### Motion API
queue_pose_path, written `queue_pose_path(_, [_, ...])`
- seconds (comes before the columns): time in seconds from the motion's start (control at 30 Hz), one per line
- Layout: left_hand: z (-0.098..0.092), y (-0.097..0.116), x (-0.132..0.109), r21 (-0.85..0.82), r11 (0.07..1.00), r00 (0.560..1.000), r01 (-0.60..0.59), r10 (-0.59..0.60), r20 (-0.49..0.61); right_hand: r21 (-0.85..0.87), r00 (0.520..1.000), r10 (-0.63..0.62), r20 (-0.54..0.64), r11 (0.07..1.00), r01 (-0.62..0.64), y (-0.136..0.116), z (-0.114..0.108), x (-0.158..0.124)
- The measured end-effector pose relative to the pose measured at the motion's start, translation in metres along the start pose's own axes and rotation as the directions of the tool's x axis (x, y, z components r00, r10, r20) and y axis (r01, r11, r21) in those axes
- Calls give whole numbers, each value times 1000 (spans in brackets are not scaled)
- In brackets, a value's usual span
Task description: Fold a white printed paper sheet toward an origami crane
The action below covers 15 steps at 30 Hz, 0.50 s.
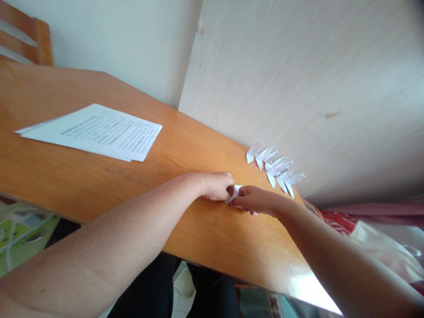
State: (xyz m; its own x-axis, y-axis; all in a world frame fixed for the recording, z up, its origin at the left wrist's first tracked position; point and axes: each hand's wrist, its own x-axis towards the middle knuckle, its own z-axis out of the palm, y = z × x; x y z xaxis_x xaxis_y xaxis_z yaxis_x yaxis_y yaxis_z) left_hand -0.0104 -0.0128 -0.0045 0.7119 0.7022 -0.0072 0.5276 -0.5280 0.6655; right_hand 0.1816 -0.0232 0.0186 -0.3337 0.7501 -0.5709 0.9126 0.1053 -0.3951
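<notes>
My left hand (217, 185) and my right hand (255, 199) meet on the orange wooden table (99, 176), both closed in a pinch on one small piece of folded white printed paper (235, 192) pressed against the tabletop. Most of that paper is hidden under my fingers. Just beyond my hands, against the pale wooden panel, lies a row of several folded white paper pieces (274, 168) with pointed tips.
A stack of printed sheets (96, 131) lies on the table at the left. A pale wood-grain panel (298, 79) stands along the table's far edge. A wooden chair back (29, 42) shows top left. Bags (380, 247) sit below the table at the right.
</notes>
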Motion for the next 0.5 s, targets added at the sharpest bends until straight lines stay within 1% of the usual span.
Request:
queue_pose_path(0.17, [1,-1,0,57,998,1000,-17,16,23,20,1000,19,-19,1000,-19,-5,0,-2])
queue_pose_path(0.33, [2,-1,-1,122,992,1000,-30,30,3,50,998,57,35,997,-58,-10,-5,-4])
queue_pose_path(0.5, [1,1,-2,146,988,999,-47,46,9,41,993,108,44,993,-110,-10,-9,-5])
